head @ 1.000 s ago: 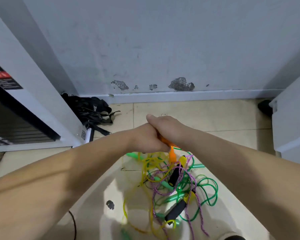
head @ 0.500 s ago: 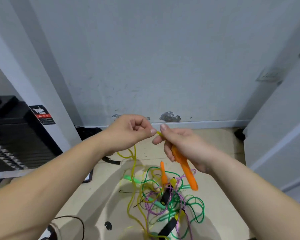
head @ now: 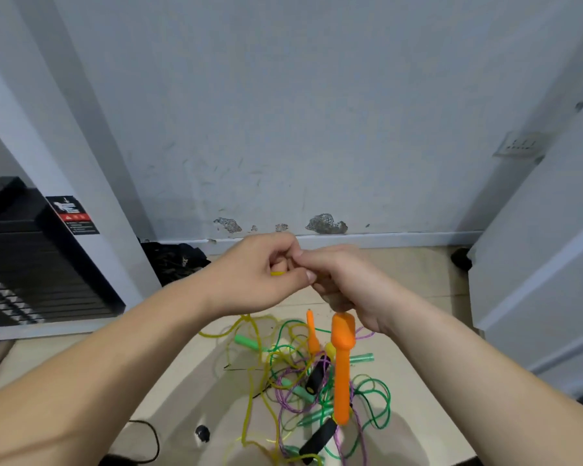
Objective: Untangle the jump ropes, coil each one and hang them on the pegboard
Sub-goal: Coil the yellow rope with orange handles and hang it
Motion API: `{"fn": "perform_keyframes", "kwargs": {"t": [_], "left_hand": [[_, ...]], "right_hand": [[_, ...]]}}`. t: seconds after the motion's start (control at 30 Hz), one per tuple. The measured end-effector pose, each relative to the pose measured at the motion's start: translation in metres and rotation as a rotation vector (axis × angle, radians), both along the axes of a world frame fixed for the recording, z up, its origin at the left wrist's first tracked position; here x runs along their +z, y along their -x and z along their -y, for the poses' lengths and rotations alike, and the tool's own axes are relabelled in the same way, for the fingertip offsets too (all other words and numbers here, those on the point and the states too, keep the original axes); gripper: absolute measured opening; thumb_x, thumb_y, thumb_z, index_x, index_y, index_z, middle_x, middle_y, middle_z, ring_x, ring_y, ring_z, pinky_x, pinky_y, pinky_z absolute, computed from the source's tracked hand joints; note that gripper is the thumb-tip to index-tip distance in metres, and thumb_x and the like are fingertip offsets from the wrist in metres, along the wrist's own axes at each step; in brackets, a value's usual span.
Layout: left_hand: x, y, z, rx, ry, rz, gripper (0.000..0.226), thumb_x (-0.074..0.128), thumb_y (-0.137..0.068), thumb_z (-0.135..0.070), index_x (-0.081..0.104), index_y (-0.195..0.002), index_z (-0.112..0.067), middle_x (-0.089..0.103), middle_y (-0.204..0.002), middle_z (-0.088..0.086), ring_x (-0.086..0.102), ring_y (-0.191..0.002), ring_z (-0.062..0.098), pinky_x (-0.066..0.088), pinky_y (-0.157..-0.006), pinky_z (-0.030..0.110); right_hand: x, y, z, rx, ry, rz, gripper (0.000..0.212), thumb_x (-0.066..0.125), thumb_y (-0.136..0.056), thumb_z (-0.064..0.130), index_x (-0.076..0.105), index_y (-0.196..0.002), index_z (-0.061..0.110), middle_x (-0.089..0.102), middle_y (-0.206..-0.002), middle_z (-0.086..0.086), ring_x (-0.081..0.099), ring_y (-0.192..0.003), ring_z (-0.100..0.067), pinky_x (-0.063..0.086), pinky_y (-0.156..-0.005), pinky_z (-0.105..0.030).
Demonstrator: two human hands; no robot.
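1. The left hand (head: 256,274) is raised over the floor (head: 418,297) in front of the wall (head: 300,112). Its fingers (head: 280,245) are curled in, and thumb and fingertips pinch a short bit of the yellow rope (head: 277,273).
2. The right hand (head: 350,287) touches the left at the fingertips. Its fingers are closed round the top of an orange handle (head: 341,364), which hangs nearly straight down from the fist.
3. Below the left hand, the yellow rope drops in a loose line to the floor and runs into the tangle (head: 293,388).
4. The tangle lies on the floor beneath both hands: green, purple and yellow ropes looped through each other. The lower end of the held handle hangs in front of it.
5. In the tangle lie a second orange handle (head: 312,334), just left of the held one, 2 black handles (head: 318,440) and several green handles (head: 248,341).
6. A black bundle of straps (head: 175,260) sits against the skirting on the left, beside a black machine (head: 17,264) with a warning label (head: 73,215).
7. A white cabinet (head: 535,264) stands on the right, with a wall socket (head: 519,144) above it.
8. A thin black cable (head: 154,438) curves on the floor at the lower left, near a small dark spot (head: 202,433).
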State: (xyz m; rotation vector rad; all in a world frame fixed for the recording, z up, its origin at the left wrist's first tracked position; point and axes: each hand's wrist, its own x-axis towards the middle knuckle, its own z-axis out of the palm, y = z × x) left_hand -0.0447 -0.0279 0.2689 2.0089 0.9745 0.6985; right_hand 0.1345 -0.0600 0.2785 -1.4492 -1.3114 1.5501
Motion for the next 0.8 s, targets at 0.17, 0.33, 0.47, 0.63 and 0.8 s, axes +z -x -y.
{"fn": "perform_keyframes", "kwargs": {"t": [0.17, 0.33, 0.47, 0.63, 0.8], "left_hand": [[-0.014, 0.014, -0.018, 0.004, 0.054, -0.297, 0.059, 0.062, -0.077, -0.07, 0.048, -0.071, -0.013, 0.034, -0.055, -0.011, 0.034, -0.053, 0.012, 0.031, -0.053, 0.029], [-0.002, 0.013, -0.023, 0.127, 0.02, -0.044, 0.018, 0.067, -0.099, -0.025, 0.068, -0.087, -0.011, 0.045, -0.051, -0.018, 0.04, -0.048, 0.002, 0.033, -0.049, 0.015], [-0.007, 0.005, -0.018, 0.338, -0.217, 0.017, 0.018, 0.067, -0.098, -0.035, 0.071, -0.084, -0.024, 0.045, -0.051, -0.01, 0.039, -0.048, 0.006, 0.036, -0.051, 0.025], [-0.031, -0.001, -0.012, 0.534, -0.211, -0.142, 0.058, 0.054, -0.094, -0.068, 0.051, -0.062, -0.019, 0.043, -0.05, -0.008, 0.044, -0.052, 0.016, 0.041, -0.054, 0.036], [-0.052, -0.018, 0.017, 0.194, 0.125, -0.393, 0.08, 0.025, -0.096, -0.076, 0.064, -0.071, -0.01, 0.061, -0.057, -0.001, 0.064, -0.063, 0.02, 0.051, -0.067, 0.036]], "right_hand": [[-0.001, -0.022, -0.007, -0.068, -0.051, 0.108, 0.027, 0.079, -0.086, 0.033, 0.076, -0.075, 0.009, 0.022, -0.047, 0.003, 0.013, -0.042, -0.012, 0.006, -0.046, -0.022], [-0.01, -0.048, -0.008, -0.067, -0.129, 0.217, 0.028, 0.063, -0.1, 0.032, 0.07, -0.08, 0.014, 0.04, -0.045, 0.008, 0.024, -0.043, -0.012, 0.017, -0.047, -0.026], [-0.015, -0.038, 0.001, 0.039, -0.034, -0.063, 0.027, 0.043, -0.11, 0.024, 0.057, -0.093, 0.01, 0.046, -0.051, -0.003, 0.031, -0.041, -0.015, 0.024, -0.049, -0.029], [-0.003, -0.018, 0.01, 0.02, 0.058, -0.301, 0.037, 0.04, -0.109, 0.038, 0.062, -0.096, 0.011, 0.024, -0.049, 0.003, 0.014, -0.04, -0.011, 0.011, -0.047, -0.026], [0.001, -0.023, 0.03, -0.157, 0.077, -0.502, 0.035, 0.035, -0.11, 0.034, 0.049, -0.085, 0.014, 0.073, -0.077, -0.017, 0.065, -0.054, -0.025, 0.053, -0.052, -0.031]]}}
